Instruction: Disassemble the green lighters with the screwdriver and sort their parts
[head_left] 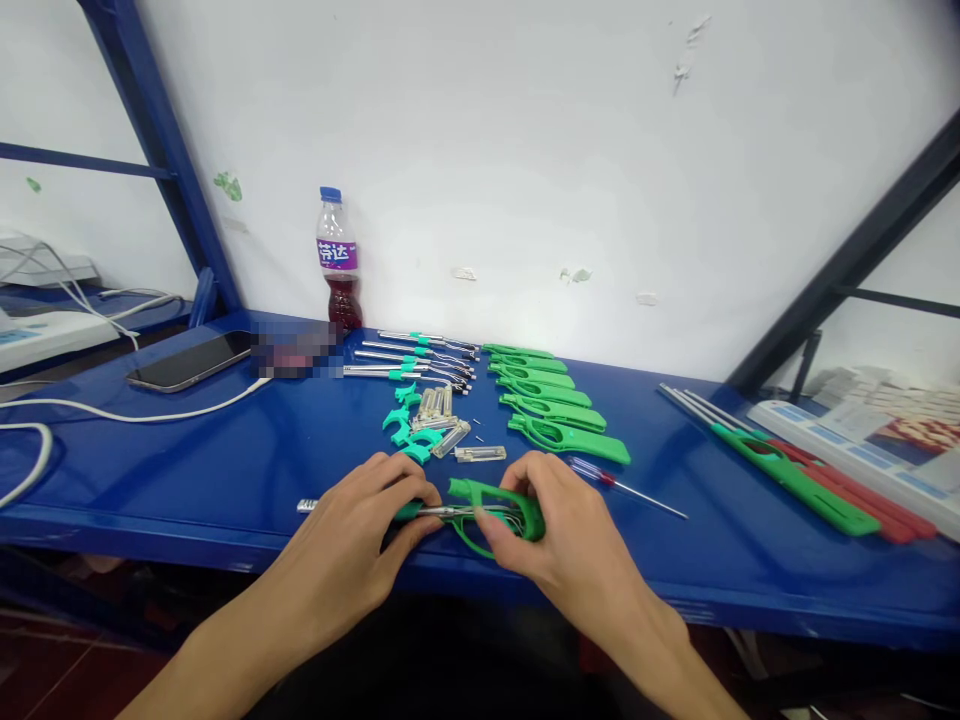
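Observation:
My left hand (367, 535) pinches a metal lighter tube (307, 506) that has a teal collar and wires. Its wired end reaches into a green lighter casing (471, 490), gripped by my right hand (551, 520) near the table's front edge. Fingers hide part of the casing's inside. Just beyond my hands lie teal triggers (397, 420), several clear fuel tanks (481, 454) and tiny metal pins (478, 436). Behind these are more tube assemblies (405, 352) with wires. A column of green casing halves (570, 440) runs back towards the wall.
A screwdriver (630, 487) lies to the right of my right hand. Farther right rest whole green and red lighters (795, 478) beside a white power strip (847, 450). At left are a phone (191, 362), a white cable (150, 411) and a drink bottle (339, 260) by the wall.

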